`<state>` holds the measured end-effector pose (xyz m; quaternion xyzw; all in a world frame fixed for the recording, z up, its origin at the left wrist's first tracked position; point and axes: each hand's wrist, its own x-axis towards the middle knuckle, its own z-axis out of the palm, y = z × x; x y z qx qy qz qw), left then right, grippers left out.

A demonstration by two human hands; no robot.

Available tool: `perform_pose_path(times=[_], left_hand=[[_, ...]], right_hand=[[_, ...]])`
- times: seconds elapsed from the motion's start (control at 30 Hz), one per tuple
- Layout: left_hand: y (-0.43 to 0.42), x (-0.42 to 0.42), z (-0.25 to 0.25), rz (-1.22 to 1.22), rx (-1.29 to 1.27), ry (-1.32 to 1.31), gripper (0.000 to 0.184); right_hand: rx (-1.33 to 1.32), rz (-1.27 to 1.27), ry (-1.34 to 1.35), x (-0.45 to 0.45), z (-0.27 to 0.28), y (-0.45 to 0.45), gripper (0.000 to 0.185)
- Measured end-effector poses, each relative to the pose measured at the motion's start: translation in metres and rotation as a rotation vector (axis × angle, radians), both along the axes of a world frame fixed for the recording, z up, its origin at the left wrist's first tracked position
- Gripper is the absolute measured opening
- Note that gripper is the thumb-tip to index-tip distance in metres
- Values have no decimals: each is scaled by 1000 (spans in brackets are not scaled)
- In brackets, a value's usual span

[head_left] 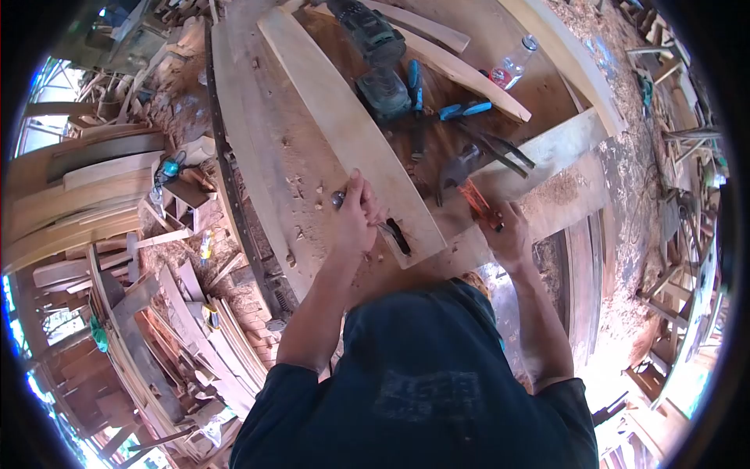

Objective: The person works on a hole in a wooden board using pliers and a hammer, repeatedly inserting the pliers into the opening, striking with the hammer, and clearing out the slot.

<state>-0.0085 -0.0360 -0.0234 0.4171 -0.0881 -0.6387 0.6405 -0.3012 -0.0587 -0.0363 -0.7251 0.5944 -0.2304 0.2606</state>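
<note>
My left hand is closed around a chisel; its rounded handle end pokes out on the left. The blade points toward a dark slot cut near the close end of a long pale board. Whether the blade tip touches the wood, I cannot tell. In my right hand is a hammer with an orange handle, gripped low. Its dark head is raised away from me, to the right of the board.
A dark power tool, blue-handled pliers and a glass bottle lie on the workbench beyond my hands. Other cut boards rest there. Stacked timber fills the left side; wood shavings cover the floor.
</note>
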Motion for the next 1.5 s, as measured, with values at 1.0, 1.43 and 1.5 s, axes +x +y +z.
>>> perform_pose_path(times=[1.0, 1.43, 1.5], left_hand=[[-3, -15, 110, -700, -479, -1035, 41], [16, 14, 69, -642, -276, -812, 26], [17, 12, 63, -653, -295, -712, 24]], right_hand=[[54, 556, -101, 82, 180, -40, 20], [-40, 631, -377, 124, 155, -29, 26], [-37, 666, -316, 122, 160, -24, 25]])
